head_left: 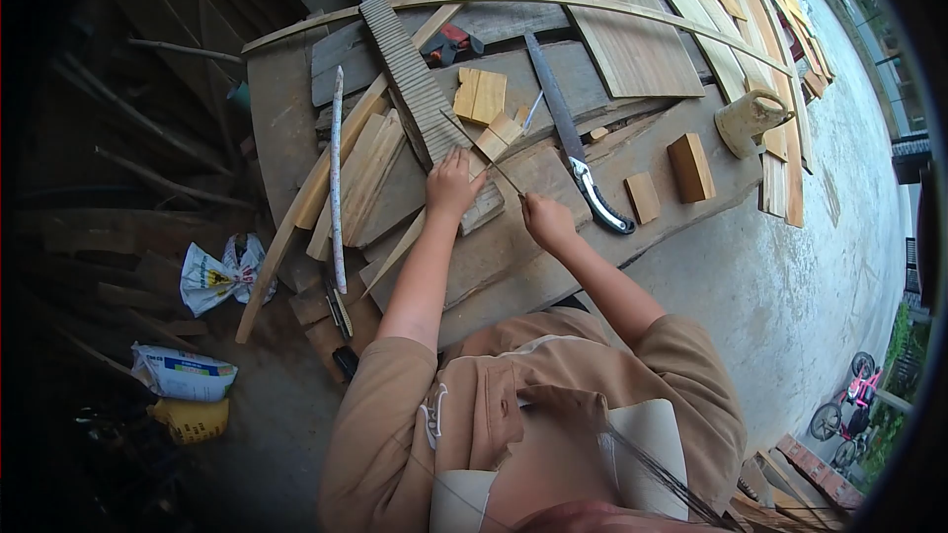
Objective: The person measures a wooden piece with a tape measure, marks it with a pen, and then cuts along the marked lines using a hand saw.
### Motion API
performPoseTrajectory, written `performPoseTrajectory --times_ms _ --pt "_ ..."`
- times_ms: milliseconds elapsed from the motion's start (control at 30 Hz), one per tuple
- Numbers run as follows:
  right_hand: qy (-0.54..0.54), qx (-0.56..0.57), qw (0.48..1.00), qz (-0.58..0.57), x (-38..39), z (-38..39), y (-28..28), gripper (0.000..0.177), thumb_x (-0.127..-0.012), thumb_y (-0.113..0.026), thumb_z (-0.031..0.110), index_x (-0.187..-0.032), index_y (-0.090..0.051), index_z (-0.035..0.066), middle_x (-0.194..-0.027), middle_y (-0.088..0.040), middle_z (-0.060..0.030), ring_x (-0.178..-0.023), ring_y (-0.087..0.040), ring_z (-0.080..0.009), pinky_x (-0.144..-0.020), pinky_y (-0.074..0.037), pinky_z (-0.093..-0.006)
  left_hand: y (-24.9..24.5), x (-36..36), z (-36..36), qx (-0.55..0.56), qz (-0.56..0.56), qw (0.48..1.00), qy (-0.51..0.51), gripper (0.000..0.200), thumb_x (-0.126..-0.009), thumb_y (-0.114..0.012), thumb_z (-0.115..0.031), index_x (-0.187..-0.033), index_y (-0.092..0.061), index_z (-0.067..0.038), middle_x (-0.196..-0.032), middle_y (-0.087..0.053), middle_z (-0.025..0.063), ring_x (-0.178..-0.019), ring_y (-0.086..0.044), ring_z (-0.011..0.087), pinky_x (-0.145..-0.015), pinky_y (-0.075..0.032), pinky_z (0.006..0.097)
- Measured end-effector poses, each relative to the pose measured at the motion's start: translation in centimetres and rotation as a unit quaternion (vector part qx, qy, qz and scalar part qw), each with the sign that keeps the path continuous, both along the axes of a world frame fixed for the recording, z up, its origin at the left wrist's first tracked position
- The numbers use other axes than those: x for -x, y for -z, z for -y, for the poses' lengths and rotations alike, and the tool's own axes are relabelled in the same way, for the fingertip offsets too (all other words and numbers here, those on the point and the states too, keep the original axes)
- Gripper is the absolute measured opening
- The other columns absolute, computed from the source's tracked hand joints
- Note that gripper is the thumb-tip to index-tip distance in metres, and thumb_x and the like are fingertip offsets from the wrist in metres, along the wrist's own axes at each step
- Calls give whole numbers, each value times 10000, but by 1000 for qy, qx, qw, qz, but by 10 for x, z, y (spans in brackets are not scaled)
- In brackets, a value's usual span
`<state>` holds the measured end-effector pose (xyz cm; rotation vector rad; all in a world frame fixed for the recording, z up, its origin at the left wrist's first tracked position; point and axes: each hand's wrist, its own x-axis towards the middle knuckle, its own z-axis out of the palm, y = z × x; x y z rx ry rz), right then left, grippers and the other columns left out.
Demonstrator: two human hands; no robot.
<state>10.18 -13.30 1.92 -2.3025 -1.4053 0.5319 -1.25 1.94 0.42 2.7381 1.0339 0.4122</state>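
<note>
Our right hand (548, 222) pinches the near end of a thin rod (507, 179), seemingly light, stiff and best held there, elbow bent. Just beyond, our left arm reaches farther, its hand (454, 185) on the ridged wooden strip (407, 61), whether gripping we cannot tell; that looks rigid, steadiest held by its edges atop the workbench (523, 281).

No text can be read; print on the crumpled bag (209, 279) and white packet (185, 373) is blurred
</note>
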Motion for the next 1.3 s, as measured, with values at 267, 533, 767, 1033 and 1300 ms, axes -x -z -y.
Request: performPoseTrajectory --times_ms 267,533,767,1033,1300 --pt "-14 -8 996 -90 -10 22 -1 277 -860 -431 269 -777 -497 13 -697 -544 -226 -686 -525 -408 -598 -408 -471 -10 1 3 37 -35 999 10 606 -735 -578 -425 -1144 -477 10 -1217 -456 163 -1176 -388 222 -964 -294 407" --pt "69 24 991 -113 -31 57 -7 243 -818 -466 234 -759 -547 13 -749 -569 -219 -728 -545 -380 -646 -419 -457 -27 43 11 126 -98 986 -38 637 -782 -538 -413 -1238 -375 0 -1318 -321 185 -1256 -253 282 -996 -221 464" --pt "55 -27 986 -153 -24 36 -24 212 -807 -480 202 -756 -566 16 -718 -589 -184 -697 -564 -360 -631 -438 -431 -14 29 12 83 -97 991 -41 543 -803 -529 -344 -1181 -411 28 -1316 -310 201 -1259 -233 312 -1000 -228 440" --pt "10 -6 999 -37 -17 -21 -32 287 -855 -431 280 -779 -531 22 -687 -587 -198 -666 -567 -378 -611 -439 -464 -22 -4 -9 104 -74 991 28 561 -759 -569 -329 -1158 -433 41 -1303 -333 194 -1251 -251 309 -1000 -228 439" --pt "55 13 995 -78 7 -54 -18 269 -835 -415 266 -817 -498 11 -723 -568 -247 -691 -554 -411 -628 -437 -487 -4 -4 -6 77 -43 996 19 594 -763 -564 -323 -1192 -395 51 -1289 -347 206 -1238 -274 311 -998 -234 431"
